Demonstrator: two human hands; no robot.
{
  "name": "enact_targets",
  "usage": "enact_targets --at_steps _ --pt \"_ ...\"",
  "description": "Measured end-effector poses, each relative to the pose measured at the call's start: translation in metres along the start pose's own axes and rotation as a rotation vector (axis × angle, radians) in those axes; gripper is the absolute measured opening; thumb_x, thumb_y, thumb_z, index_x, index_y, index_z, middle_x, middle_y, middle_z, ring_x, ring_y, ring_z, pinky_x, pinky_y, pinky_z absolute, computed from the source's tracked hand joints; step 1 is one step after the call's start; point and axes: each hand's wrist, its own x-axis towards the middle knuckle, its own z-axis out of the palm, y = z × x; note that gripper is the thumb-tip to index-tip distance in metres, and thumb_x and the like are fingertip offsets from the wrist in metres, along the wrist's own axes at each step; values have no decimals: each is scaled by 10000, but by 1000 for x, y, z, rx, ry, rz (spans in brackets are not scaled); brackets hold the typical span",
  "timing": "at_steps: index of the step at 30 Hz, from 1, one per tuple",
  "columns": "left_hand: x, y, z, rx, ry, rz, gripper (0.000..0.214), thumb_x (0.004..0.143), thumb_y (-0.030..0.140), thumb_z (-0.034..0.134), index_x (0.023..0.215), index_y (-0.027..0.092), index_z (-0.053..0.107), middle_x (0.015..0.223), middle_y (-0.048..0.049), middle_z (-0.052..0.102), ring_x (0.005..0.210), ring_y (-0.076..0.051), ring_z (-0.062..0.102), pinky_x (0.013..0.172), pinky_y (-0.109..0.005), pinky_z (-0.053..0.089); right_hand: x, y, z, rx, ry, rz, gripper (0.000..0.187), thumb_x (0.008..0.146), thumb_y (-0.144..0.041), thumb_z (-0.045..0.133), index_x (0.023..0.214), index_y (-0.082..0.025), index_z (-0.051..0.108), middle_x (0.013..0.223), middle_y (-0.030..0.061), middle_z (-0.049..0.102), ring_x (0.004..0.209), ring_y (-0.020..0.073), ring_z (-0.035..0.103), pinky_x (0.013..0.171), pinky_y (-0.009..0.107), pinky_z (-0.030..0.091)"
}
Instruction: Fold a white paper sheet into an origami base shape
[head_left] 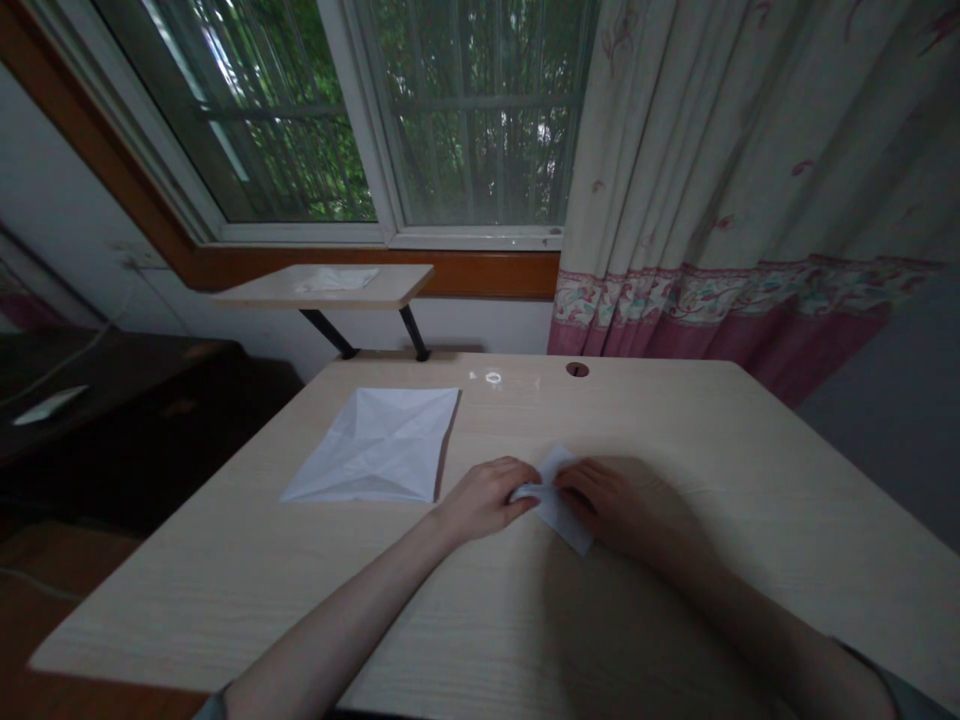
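Observation:
A small folded white paper (556, 497) lies on the pale wooden table (675, 440), near its middle. My left hand (486, 495) has its fingers curled and pinches the paper's left edge. Pressing down on the right part of the same paper is my right hand (611, 500), with its fingers closed over it. Most of the paper is hidden under the two hands. A larger creased white sheet (379, 445) lies flat on the table to the left, apart from both hands.
A small raised shelf (330, 287) with a white cloth stands behind the table under the window. A cable hole (577, 369) sits near the table's far edge. A dark cabinet (105, 400) stands to the left, and a patterned curtain (750, 200) hangs at the right.

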Motion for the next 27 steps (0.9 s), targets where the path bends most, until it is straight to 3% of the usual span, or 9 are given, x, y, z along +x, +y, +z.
enact_targets --at_steps 3,8,12,16,21,27 --pt "-1 2 -8 -6 -30 32 316 890 333 673 1172 206 608 1159 -58 698 1086 -216 650 958 -341 514 0 -1 -3 2 -3 15 192 951 -141 484 1000 -215 654 958 55 727 880 215 682 823 383 556" --pt "-2 0 -8 35 6 134 408 850 192 610 1256 206 566 1220 -66 684 1128 -213 642 991 -357 520 0 2 -2 52 4 118 210 956 -155 474 995 -239 663 958 51 730 871 213 694 816 375 566" --pt "-2 -4 -2 156 69 183 302 940 174 525 1234 204 589 1174 -53 714 1079 -199 673 940 -340 552 -1 4 -1 97 -14 161 196 950 -155 485 984 -235 660 955 59 725 866 212 691 812 370 567" --pt "-2 -4 0 227 213 207 212 1005 227 496 1155 196 642 1060 -39 754 955 -190 713 855 -324 582 0 2 -3 142 -19 203 193 970 -188 464 1009 -229 648 963 63 720 866 207 685 824 374 561" --pt "-2 -3 1 167 292 180 224 1015 227 489 1126 191 680 1012 -45 769 910 -183 725 828 -314 581 0 -3 -12 233 -23 189 257 1012 -286 398 1055 -230 645 1002 70 723 917 205 679 851 370 550" --pt "-2 -1 2 -40 310 -10 254 1013 288 498 1113 222 722 1054 -39 773 947 -180 728 869 -301 568 -13 4 -12 263 62 99 450 1026 -478 301 1249 -210 586 1161 121 703 1054 252 667 905 408 540"
